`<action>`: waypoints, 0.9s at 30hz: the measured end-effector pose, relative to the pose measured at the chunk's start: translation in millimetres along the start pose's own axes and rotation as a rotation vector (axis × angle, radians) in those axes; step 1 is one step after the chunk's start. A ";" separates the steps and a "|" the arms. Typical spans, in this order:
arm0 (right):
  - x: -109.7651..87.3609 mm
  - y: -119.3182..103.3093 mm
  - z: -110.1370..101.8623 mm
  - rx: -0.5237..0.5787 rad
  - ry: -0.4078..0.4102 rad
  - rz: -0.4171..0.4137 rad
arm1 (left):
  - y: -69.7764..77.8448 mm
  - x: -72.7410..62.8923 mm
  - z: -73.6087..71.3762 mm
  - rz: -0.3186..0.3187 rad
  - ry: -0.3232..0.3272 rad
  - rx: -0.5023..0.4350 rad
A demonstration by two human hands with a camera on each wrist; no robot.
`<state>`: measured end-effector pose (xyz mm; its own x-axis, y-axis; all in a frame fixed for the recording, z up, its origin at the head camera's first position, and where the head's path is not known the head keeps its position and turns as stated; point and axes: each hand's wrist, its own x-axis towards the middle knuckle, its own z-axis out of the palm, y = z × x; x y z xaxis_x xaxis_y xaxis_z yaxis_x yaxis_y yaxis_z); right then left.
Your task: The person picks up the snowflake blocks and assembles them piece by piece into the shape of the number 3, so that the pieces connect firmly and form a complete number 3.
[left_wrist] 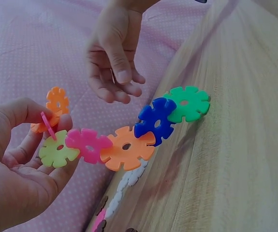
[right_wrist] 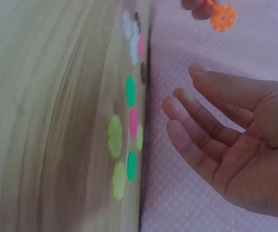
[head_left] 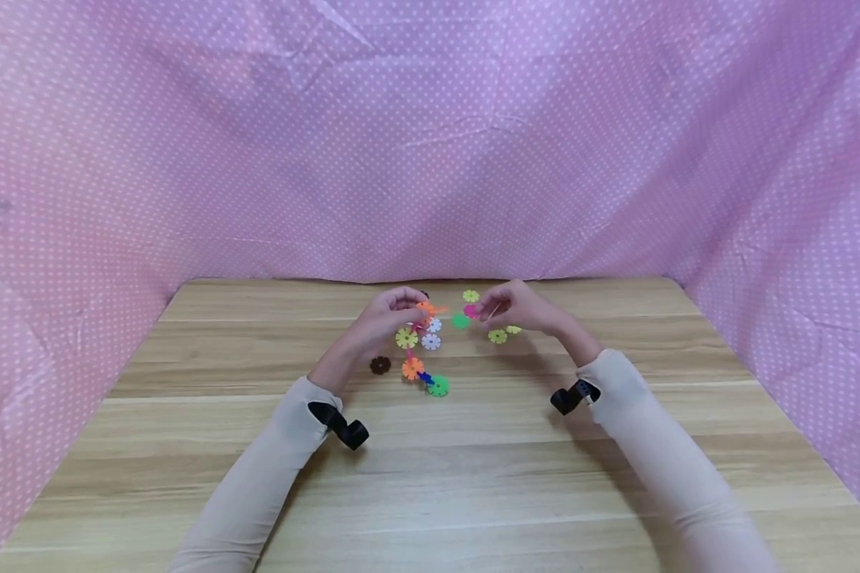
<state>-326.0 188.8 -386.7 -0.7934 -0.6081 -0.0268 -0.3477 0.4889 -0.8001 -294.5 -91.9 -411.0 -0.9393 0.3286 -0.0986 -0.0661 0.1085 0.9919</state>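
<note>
In the head view, your left hand point(head_left: 381, 320) holds the multicoloured flower-disc plastic chain point(head_left: 406, 343) over the woodgrain table point(head_left: 487, 461); left wrist, pinched near one end, swinging could unclip joints; right wrist, your spread, empty right hand point(right_wrist: 240, 154) might fumble loose flat plastic discs point(right_wrist: 130, 91).

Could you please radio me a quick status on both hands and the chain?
Left hand holding the flower chain. Right hand relaxed, seemingly empty. Loose pieces on the table below, not blocking either hand.
</note>
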 end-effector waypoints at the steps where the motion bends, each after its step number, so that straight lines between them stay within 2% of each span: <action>1: -0.1 1.3 -1.4 -0.023 -0.006 0.009 | -0.1 0.0 -0.5 -0.002 -0.004 -0.002; 6: -1.1 9.7 -5.9 -0.148 -0.038 0.033 | -1.9 0.8 -2.5 0.003 -0.022 -0.018; 10: -1.8 17.7 -6.3 -0.209 -0.068 0.054 | -4.2 1.7 -3.9 0.014 -0.030 -0.044; 17: -1.3 28.4 -6.8 -0.231 -0.086 0.063 | -6.6 3.7 -7.0 0.013 -0.046 -0.058; 27: -0.8 30.9 -1.8 -0.251 -0.065 0.087 | -6.9 4.0 -13.5 -0.040 -0.068 -0.059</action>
<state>-337.1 205.6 -410.3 -0.7947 -0.5919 -0.1342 -0.3987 0.6759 -0.6199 -302.4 -104.0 -417.2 -0.9104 0.3887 -0.1416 -0.1249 0.0680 0.9898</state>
